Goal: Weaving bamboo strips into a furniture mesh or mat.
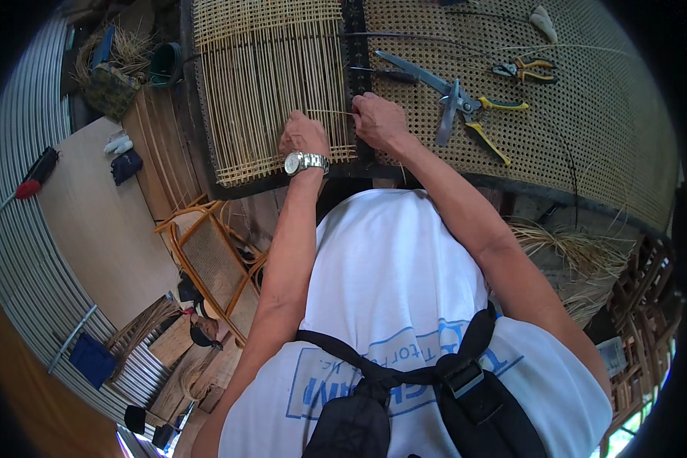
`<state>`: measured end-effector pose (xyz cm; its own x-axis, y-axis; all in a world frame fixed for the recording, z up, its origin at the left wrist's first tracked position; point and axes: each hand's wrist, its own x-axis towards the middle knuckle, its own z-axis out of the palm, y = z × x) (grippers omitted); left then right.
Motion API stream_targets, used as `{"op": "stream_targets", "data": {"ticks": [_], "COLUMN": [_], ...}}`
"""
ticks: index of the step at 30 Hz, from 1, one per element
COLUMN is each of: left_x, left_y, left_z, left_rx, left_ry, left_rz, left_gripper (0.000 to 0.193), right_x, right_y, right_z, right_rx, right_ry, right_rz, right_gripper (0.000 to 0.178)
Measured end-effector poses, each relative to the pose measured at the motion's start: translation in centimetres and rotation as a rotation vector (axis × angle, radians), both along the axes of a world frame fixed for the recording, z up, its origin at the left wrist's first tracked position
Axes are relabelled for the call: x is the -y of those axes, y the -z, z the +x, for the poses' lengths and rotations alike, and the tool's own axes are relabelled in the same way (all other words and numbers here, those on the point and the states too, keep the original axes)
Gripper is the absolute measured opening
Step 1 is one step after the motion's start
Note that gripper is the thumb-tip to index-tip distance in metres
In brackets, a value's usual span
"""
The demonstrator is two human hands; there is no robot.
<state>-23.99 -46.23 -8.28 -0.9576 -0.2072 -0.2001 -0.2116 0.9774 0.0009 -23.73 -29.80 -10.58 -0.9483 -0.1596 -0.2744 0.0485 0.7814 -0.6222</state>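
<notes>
Head view: you lean over a dark-framed panel of pale rattan cane webbing (271,84), only partly woven, with both hands at its right edge. Your left hand (304,136), a silver wristwatch (306,162) on the wrist, rests knuckles-up on the upright strands, fingers curled under; whether they pinch anything cannot be told from here. Your right hand (379,120) is closed at the dark frame rail (355,76), and a thin pale cane strand (332,112) runs level between the two hands, apparently pinched at its right end.

By the look of it, the work is in an early to middle stage. The upright strands fill the panel and some cross strands are in, but the weave stays loose and open, with none of the tight holed pattern seen on the finished cane sheet (588,114) just to the right. The cross strands and the diagonals seem left to do.

On that finished sheet lie yellow-handled metal shears (466,107), small yellow-and-black pliers (528,72) and a dark-handled awl (385,73), all apart from your hands. A bundle of loose straw-coloured cane (580,259) hangs below the bench at your right, and a small orange-framed cane chair (214,259) stands on the floor at your left.
</notes>
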Motion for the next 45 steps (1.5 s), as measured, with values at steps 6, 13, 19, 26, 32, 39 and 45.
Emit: {"op": "stream_targets", "data": {"ticks": [6,13,19,26,32,39,45], "left_x": [0.3,1.3,1.5,1.0,4.0,3.5,11.2], "left_y": [-0.4,0.3,0.1,-1.2,-0.9,-2.1,-8.8], "left_z": [0.6,0.3,0.2,-0.1,-2.9,-3.9,2.6], "left_rx": [-0.168,-0.153,-0.103,-0.02,0.045,0.234,0.057], "left_ry": [0.051,-0.002,0.022,-0.024,0.026,0.121,0.065], "left_rz": [0.154,0.143,0.095,0.112,0.307,0.152,0.137], "left_gripper": [0.017,0.012,0.015,0.025,0.025,0.02,0.018], "right_x": [0.8,0.6,0.7,1.3,2.1,2.5,-0.9], "right_y": [-0.8,-0.8,-0.5,-0.3,0.2,-0.2,-1.3], "right_z": [-0.2,-0.2,-0.4,-0.1,0.2,0.5,6.4], "right_rx": [0.048,0.062,0.095,0.011,-0.065,-0.001,0.141], "right_ry": [0.003,0.044,0.029,0.048,0.107,0.191,0.273], "right_rz": [0.022,0.003,0.019,0.021,0.041,0.048,-0.054], "right_gripper": [0.017,0.019,0.02,0.017,0.013,0.014,0.018]}}
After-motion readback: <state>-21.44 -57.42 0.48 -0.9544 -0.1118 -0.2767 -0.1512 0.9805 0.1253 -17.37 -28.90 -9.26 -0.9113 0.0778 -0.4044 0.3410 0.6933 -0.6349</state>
